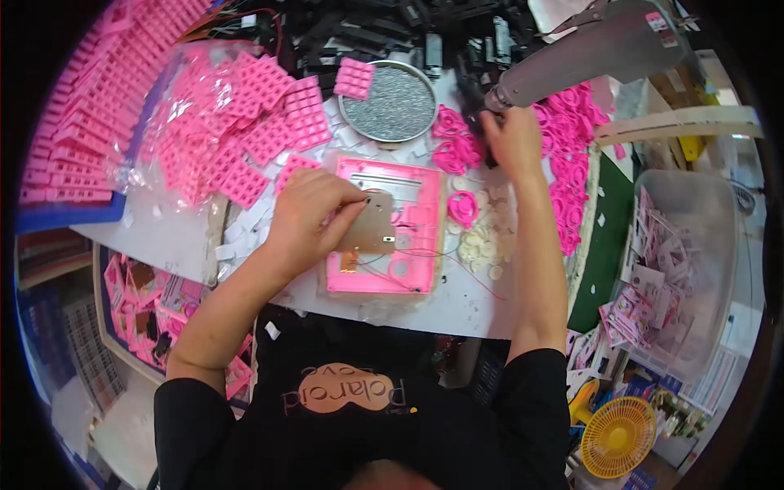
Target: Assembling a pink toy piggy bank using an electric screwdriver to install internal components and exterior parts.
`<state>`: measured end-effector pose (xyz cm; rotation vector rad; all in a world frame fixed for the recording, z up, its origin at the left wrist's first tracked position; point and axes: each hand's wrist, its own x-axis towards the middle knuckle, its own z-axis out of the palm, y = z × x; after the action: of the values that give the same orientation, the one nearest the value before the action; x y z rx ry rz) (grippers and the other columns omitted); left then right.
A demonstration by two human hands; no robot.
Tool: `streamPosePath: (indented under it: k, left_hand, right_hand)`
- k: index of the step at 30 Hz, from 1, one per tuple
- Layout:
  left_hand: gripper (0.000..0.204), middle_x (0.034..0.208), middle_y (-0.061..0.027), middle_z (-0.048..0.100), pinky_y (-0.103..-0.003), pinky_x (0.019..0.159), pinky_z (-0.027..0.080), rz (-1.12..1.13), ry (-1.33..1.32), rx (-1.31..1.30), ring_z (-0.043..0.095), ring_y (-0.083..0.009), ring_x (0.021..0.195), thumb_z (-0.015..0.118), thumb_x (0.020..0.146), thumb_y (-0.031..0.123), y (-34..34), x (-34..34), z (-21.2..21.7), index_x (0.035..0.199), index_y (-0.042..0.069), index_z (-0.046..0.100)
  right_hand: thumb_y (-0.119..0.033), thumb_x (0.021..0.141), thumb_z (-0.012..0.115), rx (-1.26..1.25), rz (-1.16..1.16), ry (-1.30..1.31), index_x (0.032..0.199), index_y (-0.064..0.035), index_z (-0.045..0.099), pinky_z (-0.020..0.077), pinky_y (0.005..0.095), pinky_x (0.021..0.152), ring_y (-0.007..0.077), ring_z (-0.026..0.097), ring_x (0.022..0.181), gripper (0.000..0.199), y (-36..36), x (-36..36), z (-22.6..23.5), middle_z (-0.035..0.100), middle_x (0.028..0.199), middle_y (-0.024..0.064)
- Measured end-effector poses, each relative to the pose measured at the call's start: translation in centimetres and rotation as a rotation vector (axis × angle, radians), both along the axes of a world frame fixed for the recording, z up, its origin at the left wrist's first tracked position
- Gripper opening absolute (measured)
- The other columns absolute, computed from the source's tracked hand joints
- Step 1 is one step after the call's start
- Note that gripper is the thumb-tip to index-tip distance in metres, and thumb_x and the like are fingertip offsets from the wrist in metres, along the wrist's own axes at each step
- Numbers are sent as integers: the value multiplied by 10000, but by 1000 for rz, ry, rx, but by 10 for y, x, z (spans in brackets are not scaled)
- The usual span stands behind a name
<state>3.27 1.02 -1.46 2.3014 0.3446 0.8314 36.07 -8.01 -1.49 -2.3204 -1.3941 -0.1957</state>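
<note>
- Nearest the person, by the desk's (482, 314) near edge, a square pink plastic housing (420, 214) lies flat, thin wires trailing out of it toward that edge.
- The left hand (309, 214) rests on the housing's left part; its fingers (347, 200) are curled shut round a small grey metal plate (373, 222), pressing it down inside the housing.
- Just right of the housing lies a scatter of small pale discs (478, 245), and a single pink ring part (463, 207) sits just above them.
- To the left, along the desk's left edge, a clear bag of pink keypad pieces (208, 122) spills loose pink grids (306, 114) toward the middle.
- Farther back, the right hand (513, 139) reaches out over the desk's right half; its fingers are closed round a dark tool (474, 106) that hangs off a grey metal arm (588, 57). How tightly they grip I cannot tell.
- A heap of pink ring parts (572, 155) lies near that hand on the right, and a smaller clump (453, 139) lies just left of it.
- Beyond the housing, toward the far edge, a round metal dish (392, 106) holds grey screws, with one pink grid (354, 77) propped on its rim.
- At the far edge dark black parts (367, 33) are piled.
- Off the desk's right edge stands a clear tub (694, 245) of printed cards.
</note>
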Motion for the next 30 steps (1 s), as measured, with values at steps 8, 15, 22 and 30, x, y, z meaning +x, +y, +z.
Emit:
streamPosePath:
  k: [8,15,22,30]
  left_hand:
    - [114,801,-68,664,-373,739,450,50,-43,-94,630,-252,735,745,813,69,-1,-4,-3,911,75,686]
    - [108,853,-69,682,-334,723,457,12,87,-176,599,-187,704,726,847,46,-3,-2,-6,954,48,707]
    - [115,819,-60,659,-349,713,446,66,31,-270,592,-180,694,718,848,43,-3,-4,-10,962,51,704]
    - [115,830,-68,636,-391,780,454,-199,124,48,608,-275,800,735,823,111,24,4,12,887,73,647]
  right_hand:
    - [-121,998,565,-97,280,1203,1205,-37,642,476,226,639,55,590,752,236,-85,-91,61,647,928,16]
    - [-82,942,632,-96,150,1451,1312,-4,567,563,249,693,114,650,959,384,-49,-131,59,652,1154,96]
    - [-254,848,779,-131,259,813,1245,-39,620,545,300,657,220,676,786,478,-67,-146,37,646,1102,139]
    - [-192,824,752,-5,476,214,1055,-42,687,493,420,832,329,569,995,283,-53,-149,33,630,1059,123]
